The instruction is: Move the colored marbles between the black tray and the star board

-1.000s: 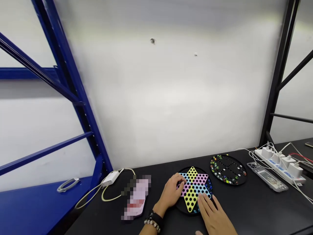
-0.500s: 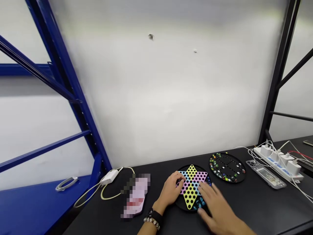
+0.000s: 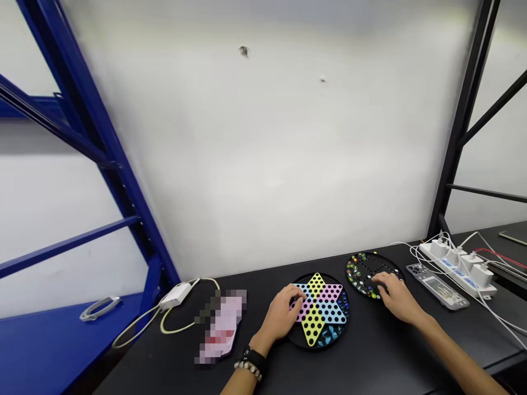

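Observation:
A round black board with a star of yellow, pink and blue pegged diamonds (image 3: 319, 309) lies on the black table (image 3: 370, 362). My left hand (image 3: 282, 316) rests on its left edge, fingers curled against the rim. To the right sits a black round tray (image 3: 362, 264) with several coloured marbles along its left side. My right hand (image 3: 396, 299) lies over the tray's near right part, fingers bent down among the marbles; whether it holds one is hidden.
A phone (image 3: 437, 286) and a white power strip with plugs and cables (image 3: 457, 261) lie to the right. A blurred pink item (image 3: 220, 332) and a white charger with cable (image 3: 175, 297) lie left. Blue shelving (image 3: 82, 164) stands left, a black frame (image 3: 461, 120) right.
My right hand left the star board and moved right onto the marble tray. My left hand stayed on the board's left edge. The view shifted a little.

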{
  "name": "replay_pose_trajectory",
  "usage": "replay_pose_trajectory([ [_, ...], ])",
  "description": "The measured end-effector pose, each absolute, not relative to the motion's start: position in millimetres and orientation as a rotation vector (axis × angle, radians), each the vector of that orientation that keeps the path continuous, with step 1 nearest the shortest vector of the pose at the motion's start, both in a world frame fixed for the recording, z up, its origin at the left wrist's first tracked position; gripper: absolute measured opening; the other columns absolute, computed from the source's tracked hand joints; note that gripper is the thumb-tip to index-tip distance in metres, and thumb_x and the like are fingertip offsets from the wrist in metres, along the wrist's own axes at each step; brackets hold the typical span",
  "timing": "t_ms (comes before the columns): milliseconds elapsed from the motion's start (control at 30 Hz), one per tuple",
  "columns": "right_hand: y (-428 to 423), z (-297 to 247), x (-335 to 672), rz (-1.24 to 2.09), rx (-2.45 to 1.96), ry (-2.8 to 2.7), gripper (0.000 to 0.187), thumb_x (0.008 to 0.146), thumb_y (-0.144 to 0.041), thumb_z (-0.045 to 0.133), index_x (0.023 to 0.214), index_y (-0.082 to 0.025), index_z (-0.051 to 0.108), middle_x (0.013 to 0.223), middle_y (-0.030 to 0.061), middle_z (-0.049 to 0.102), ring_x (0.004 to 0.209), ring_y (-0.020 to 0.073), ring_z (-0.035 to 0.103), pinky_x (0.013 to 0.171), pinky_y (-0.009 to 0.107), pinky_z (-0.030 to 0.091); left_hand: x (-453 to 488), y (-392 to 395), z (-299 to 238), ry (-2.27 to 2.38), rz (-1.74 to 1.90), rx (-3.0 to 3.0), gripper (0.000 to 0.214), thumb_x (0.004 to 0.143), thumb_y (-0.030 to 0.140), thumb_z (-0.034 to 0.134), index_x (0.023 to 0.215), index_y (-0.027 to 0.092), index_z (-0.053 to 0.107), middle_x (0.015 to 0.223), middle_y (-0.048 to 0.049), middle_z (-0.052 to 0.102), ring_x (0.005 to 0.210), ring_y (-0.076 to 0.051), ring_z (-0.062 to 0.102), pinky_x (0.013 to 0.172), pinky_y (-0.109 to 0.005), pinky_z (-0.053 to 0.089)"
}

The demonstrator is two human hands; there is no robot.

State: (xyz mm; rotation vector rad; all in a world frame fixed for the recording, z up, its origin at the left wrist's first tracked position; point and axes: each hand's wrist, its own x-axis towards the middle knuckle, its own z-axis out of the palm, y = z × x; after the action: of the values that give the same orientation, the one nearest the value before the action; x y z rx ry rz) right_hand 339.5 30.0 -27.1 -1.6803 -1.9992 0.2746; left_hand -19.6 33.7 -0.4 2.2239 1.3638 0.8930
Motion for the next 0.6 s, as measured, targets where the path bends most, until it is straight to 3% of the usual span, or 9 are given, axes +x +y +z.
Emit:
replay_pose_trajectory([
  [133, 50, -13, 309, 0.432, -1.684, -2.036, 0.03, 0.089, -0.028, 0.049, 0.114, -0.021, 0.064, 0.115, 0.0089, 0.067, 0.113, 0.0251, 0.058, 0.096, 0.039, 0.041, -21, 34, -2, 1.358, 0.89, 2.226, 0.02, 0.088, 0.026, 0.046, 0.086, 0.024, 0.065, 0.095, -0.0039, 0.067, 0.091, -0.022, 0.062, 0.086, -0.034, 0.048],
  [233, 61, -8, 293, 0.504, -1.72, -2.017, 0.02, 0.085, -0.025, 0.057, 0.101, -0.021, 0.067, 0.107, 0.0082, 0.069, 0.107, 0.0268, 0.059, 0.093, 0.041, 0.039, -21, 34, -2, 1.354, 0.88, 2.231, 0.02, 0.089, 0.027, 0.046, 0.087, 0.024, 0.066, 0.096, -0.004, 0.066, 0.092, -0.022, 0.062, 0.086, -0.034, 0.048],
  [433, 71, -19, 286, 0.687, -1.639, -1.904, 0.003, 0.077, -0.017, 0.063, 0.076, -0.02, 0.065, 0.07, 0.0001, 0.063, 0.076, 0.0187, 0.06, 0.074, 0.03, 0.04, -21, 33, 0, 1.348, 0.877, 2.235, 0.021, 0.09, 0.028, 0.047, 0.086, 0.024, 0.067, 0.096, -0.0042, 0.067, 0.091, -0.022, 0.063, 0.086, -0.034, 0.049],
  [600, 80, -21, 292, 0.909, -1.524, -1.692, 0.004, 0.075, -0.022, 0.065, 0.072, -0.018, 0.064, 0.061, -0.0007, 0.06, 0.059, 0.0145, 0.057, 0.061, 0.027, 0.043, -21, 32, -1, 1.351, 0.884, 2.234, 0.021, 0.089, 0.026, 0.046, 0.086, 0.023, 0.066, 0.095, -0.0043, 0.067, 0.091, -0.022, 0.062, 0.085, -0.034, 0.048],
])
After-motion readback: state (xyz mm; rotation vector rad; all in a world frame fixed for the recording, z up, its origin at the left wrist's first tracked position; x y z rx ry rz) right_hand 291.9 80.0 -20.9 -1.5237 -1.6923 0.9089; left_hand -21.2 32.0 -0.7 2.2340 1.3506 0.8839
